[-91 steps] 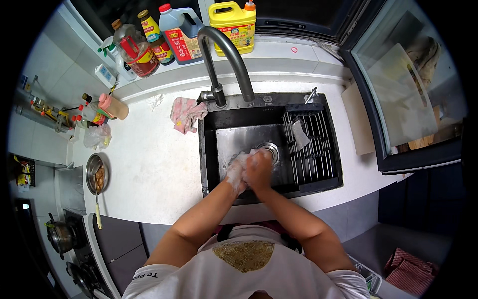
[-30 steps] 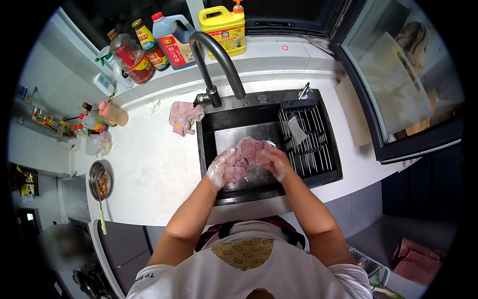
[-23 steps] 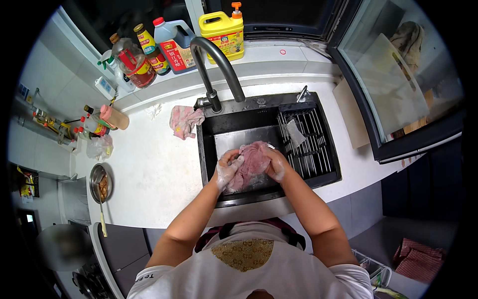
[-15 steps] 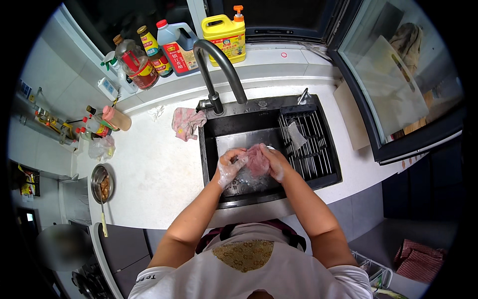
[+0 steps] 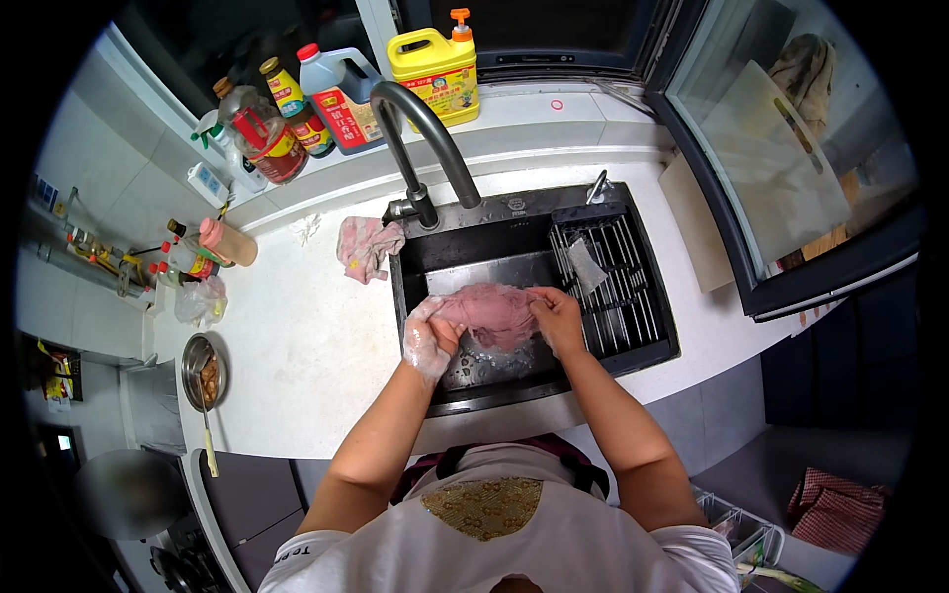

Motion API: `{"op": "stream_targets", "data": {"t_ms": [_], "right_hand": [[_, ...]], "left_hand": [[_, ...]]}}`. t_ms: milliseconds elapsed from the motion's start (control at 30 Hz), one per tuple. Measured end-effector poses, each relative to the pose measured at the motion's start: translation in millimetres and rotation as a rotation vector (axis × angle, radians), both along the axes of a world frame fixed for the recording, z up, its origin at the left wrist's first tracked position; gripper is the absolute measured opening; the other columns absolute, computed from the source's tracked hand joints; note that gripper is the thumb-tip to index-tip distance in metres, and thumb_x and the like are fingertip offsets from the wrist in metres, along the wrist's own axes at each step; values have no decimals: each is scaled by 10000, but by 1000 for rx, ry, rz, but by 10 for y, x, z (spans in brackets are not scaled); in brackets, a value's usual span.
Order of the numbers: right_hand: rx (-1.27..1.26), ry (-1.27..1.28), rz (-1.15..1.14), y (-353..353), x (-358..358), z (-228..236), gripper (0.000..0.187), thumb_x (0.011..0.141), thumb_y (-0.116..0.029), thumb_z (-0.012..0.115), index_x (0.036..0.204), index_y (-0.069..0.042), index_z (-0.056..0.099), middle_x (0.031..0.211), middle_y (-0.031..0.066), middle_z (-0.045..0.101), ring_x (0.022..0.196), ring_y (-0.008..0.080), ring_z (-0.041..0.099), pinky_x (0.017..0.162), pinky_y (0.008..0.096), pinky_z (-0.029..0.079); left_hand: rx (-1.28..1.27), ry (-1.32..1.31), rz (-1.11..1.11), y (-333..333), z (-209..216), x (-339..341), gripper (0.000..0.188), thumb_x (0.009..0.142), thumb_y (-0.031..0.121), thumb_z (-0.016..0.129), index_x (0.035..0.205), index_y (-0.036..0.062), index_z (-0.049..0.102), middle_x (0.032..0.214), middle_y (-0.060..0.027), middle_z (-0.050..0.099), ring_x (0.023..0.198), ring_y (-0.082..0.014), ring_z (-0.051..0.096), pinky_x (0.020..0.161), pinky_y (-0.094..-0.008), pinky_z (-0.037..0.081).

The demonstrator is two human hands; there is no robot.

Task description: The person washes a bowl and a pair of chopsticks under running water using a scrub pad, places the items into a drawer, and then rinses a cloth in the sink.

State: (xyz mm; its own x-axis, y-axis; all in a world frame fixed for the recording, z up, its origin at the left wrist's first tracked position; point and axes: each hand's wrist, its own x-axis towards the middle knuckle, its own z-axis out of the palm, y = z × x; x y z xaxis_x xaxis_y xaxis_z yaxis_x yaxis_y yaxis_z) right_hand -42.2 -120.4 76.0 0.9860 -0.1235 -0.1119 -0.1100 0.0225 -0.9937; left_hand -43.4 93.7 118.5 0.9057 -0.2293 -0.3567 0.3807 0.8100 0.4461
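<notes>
A wet pink cloth is stretched between my two hands over the black sink. My left hand, white with suds, grips the cloth's left end. At its right end, my right hand pinches the fabric between thumb and fingers. Suds and water drops lie on the sink floor below. Above the basin arches a dark grey faucet; no water shows coming from its spout.
A drying rack with a pale sponge-like pad covers the sink's right side. A pink patterned rag lies left of the faucet. Farther left stands a metal bowl with a long-handled utensil. Bottles and a yellow pump jug line the sill.
My hands have moved apart, and the bunched cloth is now spread wide between them. My left hand has shifted left, my right hand slightly right.
</notes>
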Motion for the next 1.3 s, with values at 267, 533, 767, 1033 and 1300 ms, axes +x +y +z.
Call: {"op": "stream_targets", "data": {"t_ms": [267,533,767,1033,1300], "right_hand": [[188,103,252,238,71,167,208,841,-46,554,1039,13,578,922,53,628,780,96,583,695,231,471],[215,-217,51,599,-71,659,250,841,-85,558,1085,-49,515,841,55,602,721,138,568,664,296,473],[-474,107,-185,631,152,372,243,824,-224,570,697,-18,552,804,214,569,701,385,549,616,408,445],[-440,-152,-211,798,27,143,259,854,-254,527,782,-10,576,736,196,569,696,386,559,588,435,431],[-630,-306,-68,769,9,65,158,813,-175,572,735,-39,560,724,135,547,683,315,538,623,390,417]], "left_hand": [[127,25,-375,-146,112,-57,490,853,340,557,1202,11,456,1181,-133,535,1052,-265,552,925,-409,429],[-22,-6,-207,-264,164,96,469,901,431,441,1124,25,514,1034,-104,603,973,-242,577,854,-387,467],[283,207,-65,-617,193,52,311,926,359,385,994,103,549,899,-58,592,867,-195,570,770,-346,479],[252,193,-244,-434,-371,130,232,883,365,489,911,144,553,858,-17,575,838,-164,562,741,-315,466],[424,-359,-342,-551,-615,105,352,894,402,458,1058,100,537,922,-45,587,867,-212,554,786,-374,452]]}}
